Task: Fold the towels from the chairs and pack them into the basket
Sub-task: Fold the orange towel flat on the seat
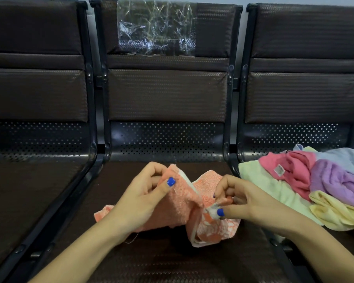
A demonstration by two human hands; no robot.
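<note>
An orange towel (182,203) with a white edge is bunched up just above the middle chair's seat (172,260). My left hand (143,195) pinches its upper left edge between thumb and fingers. My right hand (243,197) pinches the towel's right corner, thumb on a white label there. A heap of unfolded towels lies on the right chair: a pale green one (262,180), a pink one (294,170), a purple one (335,180), a yellow one (333,213) and a light blue one (343,156). No basket is in view.
Three dark brown padded chairs stand in a row with black metal frames between them. A crumpled clear plastic bag (155,27) hangs over the middle chair's backrest. The left chair's seat (29,190) holds nothing.
</note>
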